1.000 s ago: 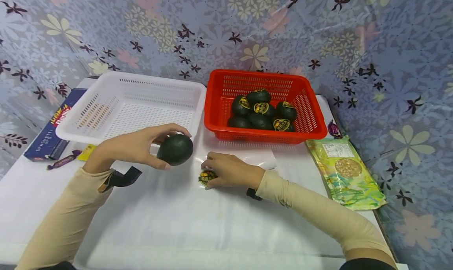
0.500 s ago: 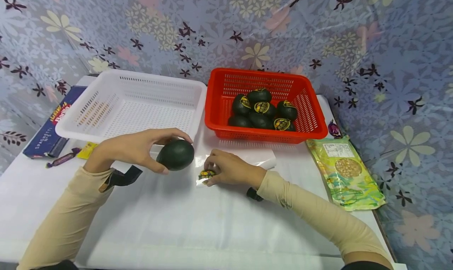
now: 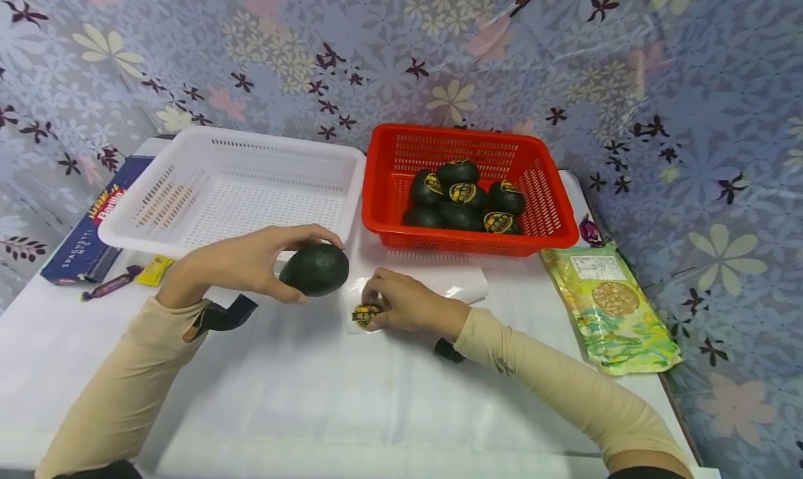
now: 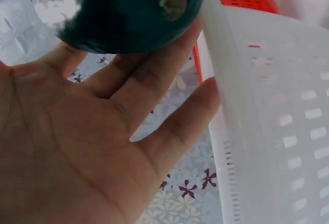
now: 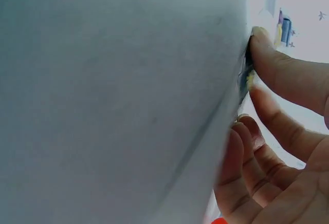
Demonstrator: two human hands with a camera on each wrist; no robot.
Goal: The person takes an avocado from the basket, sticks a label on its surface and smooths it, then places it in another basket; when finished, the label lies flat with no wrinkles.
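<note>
My left hand (image 3: 251, 266) grips a smooth dark green avocado (image 3: 316, 270) above the white table, thumb below and fingers behind it. In the left wrist view, the avocado's (image 4: 128, 13) tan stem scar shows, and the hand (image 4: 103, 126) is beside the white basket wall. My right hand (image 3: 404, 301) pinches at a round black-and-yellow sticker (image 3: 364, 316) on a clear-edged strip of label backing (image 3: 454, 284). In the right wrist view, thumb and index finger of the right hand (image 5: 280, 131) meet at the sticker's dark edge (image 5: 245, 77); the pale backing fills much of that view.
A white basket (image 3: 263, 179) stands at the back left. Beside it, a red basket (image 3: 470, 238) holds several avocados (image 3: 463, 193) with stickers showing on most. A spaghetti box (image 3: 81, 249) and wrapped candies (image 3: 113, 282) lie left; a yellow-green bag (image 3: 611, 305) lies right.
My left hand and the avocado have shifted slightly right, towards the sticker. The right hand stays almost in place, fingers moving a little at the sticker.
</note>
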